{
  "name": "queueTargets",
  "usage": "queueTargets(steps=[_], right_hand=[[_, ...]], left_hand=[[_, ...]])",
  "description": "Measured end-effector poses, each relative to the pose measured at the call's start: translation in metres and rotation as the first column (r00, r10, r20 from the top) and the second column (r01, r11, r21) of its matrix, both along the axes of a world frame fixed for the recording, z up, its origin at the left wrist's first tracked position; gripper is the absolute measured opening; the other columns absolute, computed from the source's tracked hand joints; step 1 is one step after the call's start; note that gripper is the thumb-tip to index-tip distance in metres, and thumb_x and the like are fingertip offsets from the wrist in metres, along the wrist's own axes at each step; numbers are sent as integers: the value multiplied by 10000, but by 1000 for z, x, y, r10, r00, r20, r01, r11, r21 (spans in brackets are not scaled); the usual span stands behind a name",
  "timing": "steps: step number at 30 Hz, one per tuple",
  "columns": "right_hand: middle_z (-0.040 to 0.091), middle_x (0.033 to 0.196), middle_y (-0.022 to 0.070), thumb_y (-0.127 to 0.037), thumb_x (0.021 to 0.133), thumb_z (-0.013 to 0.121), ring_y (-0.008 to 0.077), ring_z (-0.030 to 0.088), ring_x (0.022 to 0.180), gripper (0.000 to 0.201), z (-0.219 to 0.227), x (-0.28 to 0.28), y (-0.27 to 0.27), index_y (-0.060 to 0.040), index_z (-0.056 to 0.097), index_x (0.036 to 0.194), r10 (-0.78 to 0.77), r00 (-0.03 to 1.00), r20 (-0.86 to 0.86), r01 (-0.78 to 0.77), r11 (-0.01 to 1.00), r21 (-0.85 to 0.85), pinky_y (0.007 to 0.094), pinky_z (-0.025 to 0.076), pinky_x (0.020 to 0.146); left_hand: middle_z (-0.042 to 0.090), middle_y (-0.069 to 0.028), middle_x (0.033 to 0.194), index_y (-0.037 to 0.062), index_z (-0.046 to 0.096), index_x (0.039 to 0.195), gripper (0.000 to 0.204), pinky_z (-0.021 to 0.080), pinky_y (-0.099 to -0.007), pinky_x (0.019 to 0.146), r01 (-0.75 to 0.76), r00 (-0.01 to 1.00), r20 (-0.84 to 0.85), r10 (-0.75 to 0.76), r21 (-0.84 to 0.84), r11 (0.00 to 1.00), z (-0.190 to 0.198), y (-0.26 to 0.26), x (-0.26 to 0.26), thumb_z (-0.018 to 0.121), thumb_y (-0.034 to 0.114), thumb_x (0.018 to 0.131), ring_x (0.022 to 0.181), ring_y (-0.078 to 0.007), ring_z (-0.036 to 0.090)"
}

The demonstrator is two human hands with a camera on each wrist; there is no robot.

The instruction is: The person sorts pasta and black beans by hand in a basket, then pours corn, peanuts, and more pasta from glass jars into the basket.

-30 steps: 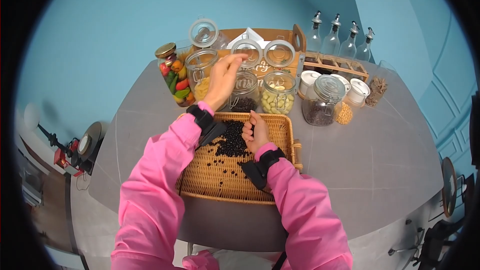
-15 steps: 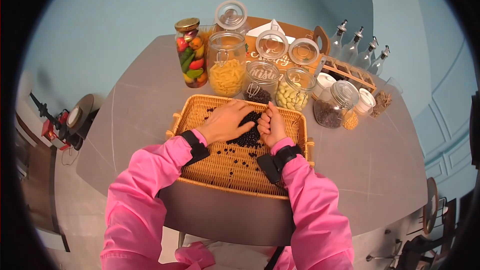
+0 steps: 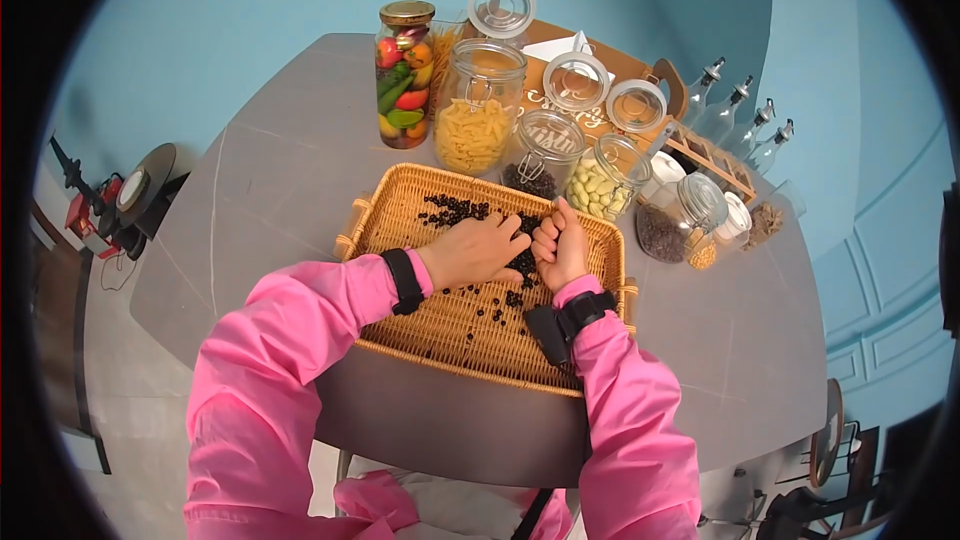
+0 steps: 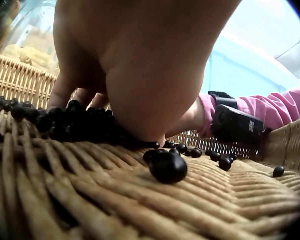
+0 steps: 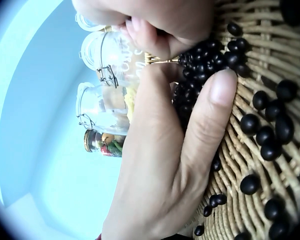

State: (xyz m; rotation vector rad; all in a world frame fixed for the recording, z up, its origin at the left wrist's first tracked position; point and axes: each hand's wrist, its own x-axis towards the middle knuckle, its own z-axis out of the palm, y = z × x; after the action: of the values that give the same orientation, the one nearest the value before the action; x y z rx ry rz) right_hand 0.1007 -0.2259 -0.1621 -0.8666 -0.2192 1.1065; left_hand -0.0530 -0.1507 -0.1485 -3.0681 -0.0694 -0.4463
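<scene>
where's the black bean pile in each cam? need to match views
Head: black beans sit mid-tray, between the left hand and right hand.
Left wrist: the pile lies left of centre, under the fingers, on the weave.
Right wrist: the pile is upper centre, by the fingertips.
Shared landmark: the wicker tray, whose weave fills the bottom of both wrist views.
</scene>
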Motion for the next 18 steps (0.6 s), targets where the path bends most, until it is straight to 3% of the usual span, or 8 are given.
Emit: queueTargets(steps=[3, 10, 12, 16, 18], right_hand=[[315, 559, -20, -303, 936, 510, 88, 266, 432, 353, 3, -5, -1, -149, 341, 667, -19, 999, 41, 20, 1000, -16, 229, 199, 354], [300, 549, -21, -307, 940, 500, 91, 262, 433, 364, 2, -4, 1, -152, 334, 655, -49, 998, 33, 50, 998, -29, 233, 190, 356], [285, 545, -24, -310, 944, 495, 90, 247, 431, 372, 3, -3, 1, -154, 328, 649, -59, 998, 30, 59, 998, -31, 236, 184, 355], [245, 533, -31, -337, 964, 455, 88, 199, 420, 400, 5, 0, 3, -159, 306, 638, -64, 997, 53, 64, 998, 13, 238, 157, 352], [234, 529, -33, -350, 968, 443, 88, 190, 417, 408, 13, -2, 4, -160, 302, 636, -58, 996, 65, 56, 998, 28, 238, 152, 350]], left_hand=[[478, -119, 896, 44, 465, 926, 396, 499, -354, 539, 16, 1000, -9, -16, 53, 998, -3, -1, 2, 565, 421, 850, 737, -262, 582], [505, -127, 783, 37, 448, 877, 233, 493, -369, 492, 14, 1000, -1, -14, 77, 997, -18, -2, 8, 546, 247, 874, 569, -279, 604], [540, -130, 738, 29, 451, 866, 178, 492, -393, 496, 9, 999, 41, -11, 34, 999, -17, -1, 9, 527, 190, 874, 557, -292, 614], [582, -157, 707, 22, 456, 857, 198, 486, -424, 513, -14, 998, 56, 18, -67, 998, -7, 1, 4, 515, 209, 893, 591, -325, 618], [593, -183, 668, 15, 478, 837, 252, 474, -452, 540, -18, 996, 78, 38, -236, 972, -2, 3, 2, 506, 254, 910, 616, -361, 608]])
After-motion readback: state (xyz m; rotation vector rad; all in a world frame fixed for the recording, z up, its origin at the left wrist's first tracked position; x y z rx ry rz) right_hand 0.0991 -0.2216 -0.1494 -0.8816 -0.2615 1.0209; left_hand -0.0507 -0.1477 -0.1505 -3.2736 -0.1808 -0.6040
